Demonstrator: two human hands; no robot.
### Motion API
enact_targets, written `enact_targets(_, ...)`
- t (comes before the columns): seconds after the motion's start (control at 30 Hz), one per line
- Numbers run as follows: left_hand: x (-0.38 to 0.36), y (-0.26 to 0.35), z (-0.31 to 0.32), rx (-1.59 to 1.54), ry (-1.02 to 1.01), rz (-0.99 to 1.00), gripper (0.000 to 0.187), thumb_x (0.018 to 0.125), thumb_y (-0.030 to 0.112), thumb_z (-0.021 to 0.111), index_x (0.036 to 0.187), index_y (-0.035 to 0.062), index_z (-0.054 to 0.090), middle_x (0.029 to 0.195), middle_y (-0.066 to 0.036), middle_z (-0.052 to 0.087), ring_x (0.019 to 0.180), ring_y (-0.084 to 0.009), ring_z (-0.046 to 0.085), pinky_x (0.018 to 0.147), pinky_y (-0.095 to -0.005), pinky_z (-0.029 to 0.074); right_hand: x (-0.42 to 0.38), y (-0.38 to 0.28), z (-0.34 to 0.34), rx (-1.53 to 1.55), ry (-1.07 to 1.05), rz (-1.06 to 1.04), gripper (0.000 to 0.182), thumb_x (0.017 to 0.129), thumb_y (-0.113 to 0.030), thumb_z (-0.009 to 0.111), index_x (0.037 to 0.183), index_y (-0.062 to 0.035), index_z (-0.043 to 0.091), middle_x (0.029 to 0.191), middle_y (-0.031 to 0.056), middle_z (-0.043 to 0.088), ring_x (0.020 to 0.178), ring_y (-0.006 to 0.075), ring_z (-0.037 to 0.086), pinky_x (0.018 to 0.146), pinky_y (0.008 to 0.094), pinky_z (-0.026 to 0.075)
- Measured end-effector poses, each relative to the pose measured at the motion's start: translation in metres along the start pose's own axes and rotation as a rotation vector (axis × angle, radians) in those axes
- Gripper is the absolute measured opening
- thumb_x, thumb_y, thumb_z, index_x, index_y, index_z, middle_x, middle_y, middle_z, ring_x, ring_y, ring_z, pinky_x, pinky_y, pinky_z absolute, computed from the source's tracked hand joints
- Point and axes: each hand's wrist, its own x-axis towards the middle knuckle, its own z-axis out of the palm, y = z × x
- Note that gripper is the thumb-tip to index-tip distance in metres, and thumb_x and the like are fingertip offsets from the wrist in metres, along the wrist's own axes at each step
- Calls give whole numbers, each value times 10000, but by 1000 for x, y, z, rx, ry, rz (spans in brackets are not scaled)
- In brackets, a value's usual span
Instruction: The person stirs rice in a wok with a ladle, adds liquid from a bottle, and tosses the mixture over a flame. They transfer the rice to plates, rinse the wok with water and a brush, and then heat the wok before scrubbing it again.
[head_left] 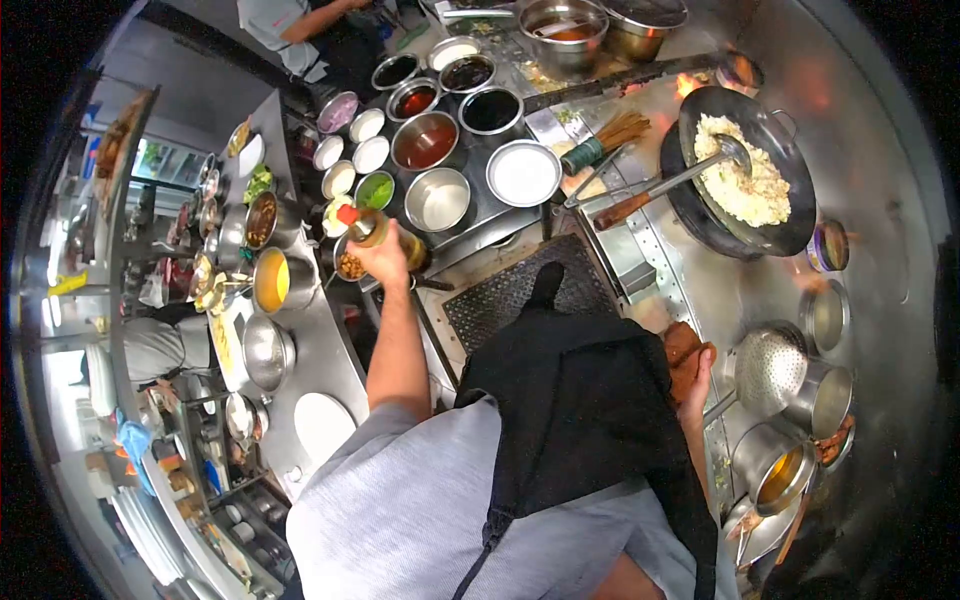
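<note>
My left hand (385, 255) is closed around a bottle (368, 228) with a red cap, over the near end of a cluster of bowls. Just beside it are a small bowl of brown pieces (350, 265) and a bowl of chopped greens (376, 190). On the right, near my apron, my right hand (692, 388) holds a reddish-brown cloth (683, 358). Farther up, a wok (805, 185) holds white rice (745, 185), with a ladle (640, 205) lying across its rim.
Flames (688, 85) show behind the wok. A bamboo brush (605, 140) lies left of it. Pots and a perforated strainer (770, 370) stand at the right. A metal counter (320, 350) with bowls runs along the left. Another person (285, 25) is at the top.
</note>
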Motion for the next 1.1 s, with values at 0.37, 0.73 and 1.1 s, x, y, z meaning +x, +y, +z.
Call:
enact_targets(0.37,-32,-68,2,304,-299,263,287,846,39,676,1108,-30,579,1088,-124,643,949,-226,621,857,-341,505,7,-2,-3,117,88,-59,714,915,-623,503,1353,-60,474,1222,117,614,1098,255,614,968,384,483)
enact_targets(0.73,-193,195,271,696,-1669,1001,681,849,82,497,1493,72,276,1140,-277,596,987,-457,613,855,-498,493,19,22,35,346,239,-89,746,896,-628,535,1359,-49,454,1237,123,595,1109,270,598,967,411,483)
enact_targets(1.1,-74,214,316,584,-1772,1055,660,913,166,577,1502,200,281,900,-267,658,838,-453,633,742,-518,498,36,63,72,478,486,-100,706,931,-609,490,1346,-38,486,1245,120,602,1088,248,607,949,381,483)
